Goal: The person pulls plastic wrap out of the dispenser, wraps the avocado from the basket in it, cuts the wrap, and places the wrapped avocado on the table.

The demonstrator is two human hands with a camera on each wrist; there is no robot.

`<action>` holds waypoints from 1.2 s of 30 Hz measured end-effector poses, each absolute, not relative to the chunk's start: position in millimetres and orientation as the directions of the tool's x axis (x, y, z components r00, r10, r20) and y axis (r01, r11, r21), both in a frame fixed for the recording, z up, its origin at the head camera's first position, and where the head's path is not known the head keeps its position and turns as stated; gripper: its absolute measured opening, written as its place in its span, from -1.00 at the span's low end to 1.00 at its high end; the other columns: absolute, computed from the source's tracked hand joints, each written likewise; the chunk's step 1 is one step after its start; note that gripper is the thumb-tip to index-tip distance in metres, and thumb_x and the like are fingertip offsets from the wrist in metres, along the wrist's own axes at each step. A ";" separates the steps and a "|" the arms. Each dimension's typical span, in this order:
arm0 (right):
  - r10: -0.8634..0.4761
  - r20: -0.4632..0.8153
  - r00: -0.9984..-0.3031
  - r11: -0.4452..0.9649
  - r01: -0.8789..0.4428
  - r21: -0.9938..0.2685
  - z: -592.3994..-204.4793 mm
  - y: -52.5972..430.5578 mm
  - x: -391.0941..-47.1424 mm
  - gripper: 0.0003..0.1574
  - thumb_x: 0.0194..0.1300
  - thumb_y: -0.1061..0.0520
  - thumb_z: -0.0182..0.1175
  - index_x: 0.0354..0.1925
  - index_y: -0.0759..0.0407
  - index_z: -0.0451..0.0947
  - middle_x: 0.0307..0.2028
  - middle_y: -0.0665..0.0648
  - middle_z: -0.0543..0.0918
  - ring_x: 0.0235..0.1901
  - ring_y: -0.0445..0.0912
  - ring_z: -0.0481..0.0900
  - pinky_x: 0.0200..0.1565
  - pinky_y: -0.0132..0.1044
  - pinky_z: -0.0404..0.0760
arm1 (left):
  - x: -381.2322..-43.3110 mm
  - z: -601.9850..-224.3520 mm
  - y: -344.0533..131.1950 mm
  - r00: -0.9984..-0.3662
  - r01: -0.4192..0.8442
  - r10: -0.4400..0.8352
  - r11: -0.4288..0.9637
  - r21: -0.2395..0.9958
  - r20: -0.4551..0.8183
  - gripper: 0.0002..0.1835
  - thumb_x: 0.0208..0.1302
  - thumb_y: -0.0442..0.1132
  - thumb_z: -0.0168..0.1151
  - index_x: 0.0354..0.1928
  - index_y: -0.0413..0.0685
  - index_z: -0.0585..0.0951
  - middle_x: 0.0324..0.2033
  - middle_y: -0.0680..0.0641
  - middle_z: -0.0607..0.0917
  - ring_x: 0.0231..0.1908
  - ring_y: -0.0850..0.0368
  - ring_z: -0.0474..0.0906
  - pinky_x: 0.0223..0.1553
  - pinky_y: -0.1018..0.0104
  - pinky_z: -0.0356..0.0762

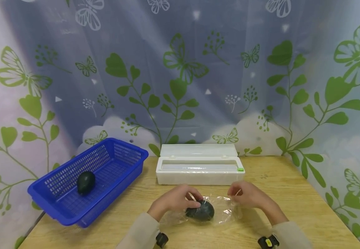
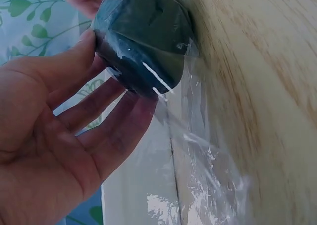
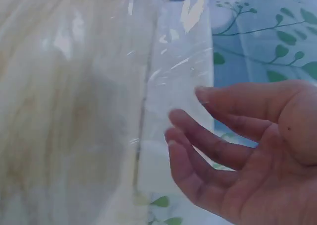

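A dark green avocado (image 1: 202, 211) lies on the table with clear plastic wrap (image 1: 224, 209) over and around it. My left hand (image 1: 178, 200) holds the avocado from its left side. In the left wrist view, the thumb lies along one side of the wrapped avocado (image 2: 148, 41) and the fingers curve against the other. Loose plastic wrap (image 2: 213, 170) trails off from it. My right hand (image 1: 248, 196) hovers by the wrap's right end. In the right wrist view, its fingers (image 3: 185, 165) are loosely bent, with a gap between them and the thumb.
Behind the hands stands a white plastic wrap dispenser (image 1: 200, 177), its lid raised and a green slider at its right end. To the left, a blue plastic basket (image 1: 114, 197) contains another avocado (image 1: 86, 182). A patterned curtain (image 1: 180, 114) hangs behind the wooden table (image 1: 307, 207).
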State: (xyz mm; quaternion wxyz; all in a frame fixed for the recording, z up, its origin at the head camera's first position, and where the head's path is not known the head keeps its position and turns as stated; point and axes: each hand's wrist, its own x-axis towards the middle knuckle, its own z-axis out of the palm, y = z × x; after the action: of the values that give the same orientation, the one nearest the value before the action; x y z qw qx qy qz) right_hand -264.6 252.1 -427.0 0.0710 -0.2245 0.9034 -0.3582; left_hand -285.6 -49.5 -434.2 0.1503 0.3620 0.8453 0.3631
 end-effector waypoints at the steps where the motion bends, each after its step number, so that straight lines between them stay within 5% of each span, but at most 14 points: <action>1: -0.454 0.063 -0.889 0.644 -0.376 -0.666 -424.5 250.7 -263.6 -0.92 0.30 0.31 0.29 -0.21 0.29 0.63 -0.26 0.16 0.73 -0.25 -0.12 0.64 -0.26 -0.37 0.61 | -286.3 -434.2 -49.1 -0.693 0.504 0.721 0.476 0.721 0.009 -0.78 0.41 -0.23 0.34 0.03 -0.06 0.76 0.00 -0.05 0.81 -0.05 0.09 0.75 0.01 0.45 0.63; 10: -0.566 0.178 -0.805 0.505 -0.509 -0.697 -415.3 214.7 -253.2 -0.90 0.38 0.26 0.31 -0.17 0.20 0.75 -0.18 0.20 0.80 -0.21 -0.21 0.74 -0.18 -0.36 0.75 | -294.2 -442.4 -48.9 -0.727 0.490 0.686 0.489 0.722 0.029 -0.79 0.43 -0.20 0.32 0.02 -0.02 0.79 -0.01 -0.03 0.83 -0.08 0.15 0.74 -0.03 0.42 0.63; 18: -0.573 0.124 -0.810 0.507 -0.469 -0.723 -426.0 194.8 -249.8 -0.70 0.30 0.29 0.38 0.01 0.27 0.73 -0.01 0.26 0.78 0.00 0.17 0.75 -0.08 -0.21 0.80 | -298.1 -446.5 -53.1 -0.711 0.500 0.702 0.457 0.736 0.047 -0.76 0.48 -0.21 0.26 0.05 -0.11 0.77 -0.01 -0.09 0.82 0.02 0.09 0.73 0.08 0.36 0.65; 26: -0.565 0.112 -0.818 0.504 -0.449 -0.738 -433.1 188.3 -250.5 -0.56 0.21 0.30 0.44 0.08 0.33 0.68 0.07 0.35 0.72 0.00 0.22 0.73 -0.09 -0.23 0.80 | -295.0 -443.4 -55.5 -0.751 0.504 0.654 0.482 0.717 0.087 -0.60 0.49 -0.19 0.24 0.25 -0.23 0.61 0.05 -0.25 0.75 0.01 -0.07 0.71 0.03 0.24 0.67; 36: -0.539 0.115 -0.834 0.481 -0.417 -0.772 -436.7 187.1 -253.6 -0.53 0.13 0.36 0.45 0.06 0.36 0.67 0.05 0.39 0.71 -0.04 0.22 0.75 -0.12 -0.30 0.79 | -291.0 -432.7 -63.7 -0.733 0.522 0.674 0.469 0.713 0.093 -0.79 0.31 -0.23 0.44 -0.06 -0.13 0.78 -0.11 -0.10 0.82 -0.16 0.12 0.75 -0.19 0.45 0.66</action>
State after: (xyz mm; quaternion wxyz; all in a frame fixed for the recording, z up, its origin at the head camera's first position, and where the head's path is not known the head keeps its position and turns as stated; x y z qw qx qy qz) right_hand -253.6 187.1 -436.7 0.0717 -0.2786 0.8575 -0.4266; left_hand -291.0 -63.7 -432.7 0.1012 0.3514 0.8510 0.3769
